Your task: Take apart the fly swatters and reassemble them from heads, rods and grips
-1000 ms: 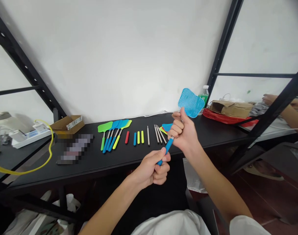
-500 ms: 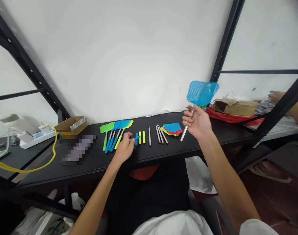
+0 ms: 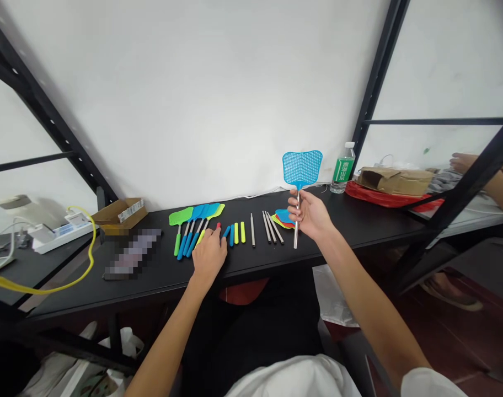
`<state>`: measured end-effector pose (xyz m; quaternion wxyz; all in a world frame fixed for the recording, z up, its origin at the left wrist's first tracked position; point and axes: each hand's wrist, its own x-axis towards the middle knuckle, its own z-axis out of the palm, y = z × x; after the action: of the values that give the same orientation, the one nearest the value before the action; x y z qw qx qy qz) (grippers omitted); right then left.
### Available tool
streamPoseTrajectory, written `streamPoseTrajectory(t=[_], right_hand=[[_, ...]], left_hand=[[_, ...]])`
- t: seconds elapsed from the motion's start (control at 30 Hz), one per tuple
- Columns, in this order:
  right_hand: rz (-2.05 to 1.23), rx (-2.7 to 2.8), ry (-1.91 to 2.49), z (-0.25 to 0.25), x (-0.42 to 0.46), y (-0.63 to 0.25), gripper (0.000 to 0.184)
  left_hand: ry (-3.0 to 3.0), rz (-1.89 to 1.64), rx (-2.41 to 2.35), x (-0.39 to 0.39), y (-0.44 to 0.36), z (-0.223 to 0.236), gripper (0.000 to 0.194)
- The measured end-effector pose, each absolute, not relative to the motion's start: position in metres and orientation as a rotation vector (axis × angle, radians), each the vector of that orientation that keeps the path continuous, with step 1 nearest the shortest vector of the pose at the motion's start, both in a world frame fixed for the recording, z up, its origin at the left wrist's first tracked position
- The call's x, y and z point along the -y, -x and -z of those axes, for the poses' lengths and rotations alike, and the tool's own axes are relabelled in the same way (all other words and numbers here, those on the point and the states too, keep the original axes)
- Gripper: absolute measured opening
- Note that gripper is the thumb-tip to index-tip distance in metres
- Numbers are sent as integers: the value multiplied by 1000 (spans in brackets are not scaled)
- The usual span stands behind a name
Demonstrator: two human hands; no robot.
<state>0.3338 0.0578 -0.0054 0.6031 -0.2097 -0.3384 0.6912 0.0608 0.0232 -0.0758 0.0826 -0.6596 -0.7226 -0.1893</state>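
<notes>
Head view: black counter (image 3: 160,275), front edge bare. Right hand (image 3: 311,214) fist-closed on blue swatter (image 3: 301,168), upright, rod tip near the counter beside loose rods (image 3: 271,226). Left hand (image 3: 209,255) flat, fingers spread, touching the red and blue handles (image 3: 230,234) near the finished swatters (image 3: 193,220).

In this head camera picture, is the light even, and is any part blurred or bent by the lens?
Head view: light is soft and even, with no glare on the black table. The black frame posts lean outward from lens distortion. One pixelated patch hides something on the table. The right hand and its blue fly swatter look sharp.
</notes>
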Motion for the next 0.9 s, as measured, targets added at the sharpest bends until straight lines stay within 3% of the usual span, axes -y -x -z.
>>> streamPoseTrajectory(t=[0.9], right_hand=[[-1594, 925, 520, 15, -61, -325, 16]], left_hand=[[2092, 866, 2020, -29, -56, 80, 32]])
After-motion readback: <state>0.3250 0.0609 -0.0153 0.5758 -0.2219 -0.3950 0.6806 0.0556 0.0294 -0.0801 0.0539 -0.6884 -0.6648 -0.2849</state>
